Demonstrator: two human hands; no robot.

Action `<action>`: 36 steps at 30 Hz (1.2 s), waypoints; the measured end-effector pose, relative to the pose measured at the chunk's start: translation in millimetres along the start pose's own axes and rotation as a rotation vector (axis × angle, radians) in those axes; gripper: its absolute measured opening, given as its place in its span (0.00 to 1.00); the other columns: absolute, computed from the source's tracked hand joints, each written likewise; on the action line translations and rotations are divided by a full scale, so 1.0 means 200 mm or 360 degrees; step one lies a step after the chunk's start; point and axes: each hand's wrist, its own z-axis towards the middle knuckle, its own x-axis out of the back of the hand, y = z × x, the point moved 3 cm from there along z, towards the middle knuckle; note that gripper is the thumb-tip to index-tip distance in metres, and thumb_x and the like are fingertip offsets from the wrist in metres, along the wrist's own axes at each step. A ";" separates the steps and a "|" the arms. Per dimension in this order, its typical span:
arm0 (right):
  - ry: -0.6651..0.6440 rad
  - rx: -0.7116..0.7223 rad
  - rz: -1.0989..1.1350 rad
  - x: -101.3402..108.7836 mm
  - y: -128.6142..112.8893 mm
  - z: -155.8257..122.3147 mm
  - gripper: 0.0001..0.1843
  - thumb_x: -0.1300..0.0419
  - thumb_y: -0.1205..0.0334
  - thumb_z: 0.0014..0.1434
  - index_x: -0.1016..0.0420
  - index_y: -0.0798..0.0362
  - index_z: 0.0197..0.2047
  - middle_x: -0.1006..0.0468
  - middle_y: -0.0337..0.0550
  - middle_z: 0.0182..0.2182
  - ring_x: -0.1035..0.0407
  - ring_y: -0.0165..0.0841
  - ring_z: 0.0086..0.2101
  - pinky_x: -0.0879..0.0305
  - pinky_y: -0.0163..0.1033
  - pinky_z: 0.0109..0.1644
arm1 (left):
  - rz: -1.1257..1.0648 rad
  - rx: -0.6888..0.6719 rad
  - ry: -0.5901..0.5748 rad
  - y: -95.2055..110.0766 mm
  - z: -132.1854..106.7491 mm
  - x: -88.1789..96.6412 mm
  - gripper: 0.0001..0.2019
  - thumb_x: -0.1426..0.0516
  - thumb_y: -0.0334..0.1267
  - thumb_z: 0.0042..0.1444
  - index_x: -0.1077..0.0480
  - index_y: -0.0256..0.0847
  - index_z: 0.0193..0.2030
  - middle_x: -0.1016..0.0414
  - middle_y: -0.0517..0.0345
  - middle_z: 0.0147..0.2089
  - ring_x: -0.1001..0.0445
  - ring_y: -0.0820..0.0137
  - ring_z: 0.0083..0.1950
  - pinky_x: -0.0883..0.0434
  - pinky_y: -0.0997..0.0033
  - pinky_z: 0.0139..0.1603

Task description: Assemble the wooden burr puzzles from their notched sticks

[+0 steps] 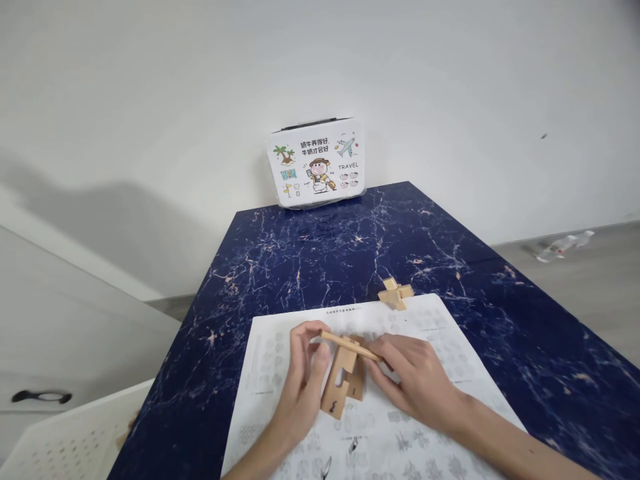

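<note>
My left hand [304, 373] pinches one end of a flat wooden puzzle piece [350, 344], held crosswise above the printed sheet [280, 413]. At the other end, the fingers of my right hand [415, 373] are closed on the same strip. Below it, and seemingly against it, is a notched wooden piece [334, 393] with a cut-out slot and a dark mark near its lower end. Another wooden piece [356, 385] shows partly behind that one. Whether these pieces interlock I cannot tell. A small cross-shaped wooden block puzzle [395, 293] sits at the sheet's top edge.
The dark blue marbled table [320, 260] narrows toward the wall. A white cartoon-printed case [317, 163] stands upright at its far end. To the lower left is a white perforated basket [75, 440]. A blurred clear-and-white object [565, 247] lies on the floor at right.
</note>
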 end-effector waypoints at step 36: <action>-0.0514 -0.0771 0.1641 -0.03 0.01 0.01 0.15 0.37 0.48 0.69 0.29 0.51 0.44 0.34 0.33 0.28 0.40 0.28 0.26 0.40 0.34 0.30 | 0.0216 -0.0220 -0.0511 0.00 -0.05 -0.07 0.10 0.43 0.39 0.69 0.42 0.46 0.51 0.32 0.66 0.28 0.32 0.71 0.29 0.36 0.70 0.33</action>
